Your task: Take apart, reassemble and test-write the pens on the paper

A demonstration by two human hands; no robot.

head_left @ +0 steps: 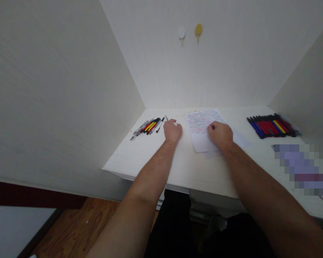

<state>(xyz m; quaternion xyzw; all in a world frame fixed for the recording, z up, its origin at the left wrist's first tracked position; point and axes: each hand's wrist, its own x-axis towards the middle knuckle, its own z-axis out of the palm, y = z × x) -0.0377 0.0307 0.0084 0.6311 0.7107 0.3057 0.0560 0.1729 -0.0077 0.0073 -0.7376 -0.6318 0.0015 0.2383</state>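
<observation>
My left hand (172,130) rests on the white desk, its fingers curled, with a pen (166,117) showing just beyond them; whether the fingers touch that pen is unclear. Left of it lies a loose pile of pens (150,127) in black, red, yellow and clear, with one black-and-white pen (160,125) nearest the hand. My right hand (220,133) is closed on the right part of a paper sheet (201,141) covered with coloured writing in its upper half. What its fingers hold, if anything, is hidden.
A row of black-capped blue, red and yellow markers (271,126) lies at the right of the desk (140,157). Nearer is a blurred-out purple item (298,163). Walls enclose the desk at left, back and right. Two small hooks (181,33) (198,29) hang on the back wall.
</observation>
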